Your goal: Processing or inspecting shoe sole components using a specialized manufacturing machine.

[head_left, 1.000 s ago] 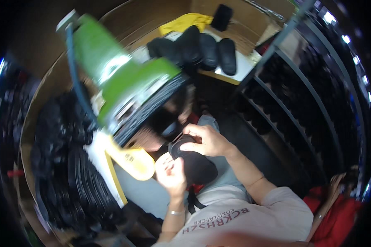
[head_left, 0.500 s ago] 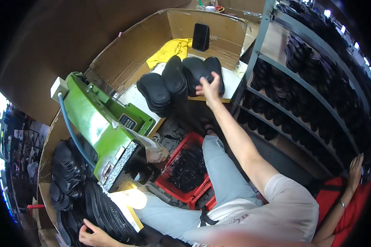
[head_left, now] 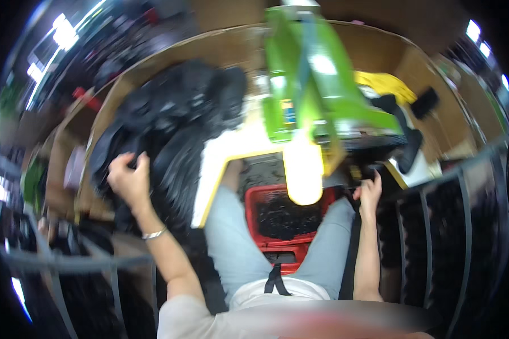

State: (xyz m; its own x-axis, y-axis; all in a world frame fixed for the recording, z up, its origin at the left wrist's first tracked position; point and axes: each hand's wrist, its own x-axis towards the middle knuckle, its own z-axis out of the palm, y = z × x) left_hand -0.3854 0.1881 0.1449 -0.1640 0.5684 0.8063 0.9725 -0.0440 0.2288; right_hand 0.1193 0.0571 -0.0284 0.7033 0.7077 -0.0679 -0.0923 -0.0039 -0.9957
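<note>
My left hand (head_left: 129, 182) is at the near left side of a heap of black shoe soles (head_left: 181, 96). Its thumb and fingers are apart, with dark soles right behind them; I make out nothing held. Right of the green machine (head_left: 345, 85), my right hand (head_left: 369, 196) is raised above my right knee. Its fingers are apart against a dark background, and I see nothing in them. A bright lamp glow (head_left: 303, 175) hangs at the machine's near end. Motion blur softens both hands and the soles.
A red crate (head_left: 254, 212) with black scraps stands between my legs. Tall cardboard (head_left: 158, 56) surrounds the bench. A white tabletop (head_left: 209, 175) with yellow edging lies beside the heap. Yellow cloth (head_left: 387, 85) and a black block (head_left: 425, 103) sit at right. Grey racks (head_left: 461, 226) flank me.
The view has swung left, bringing the machine to the middle. My right hand has left the black soles on the right and drawn back. My left hand stays by the heap.
</note>
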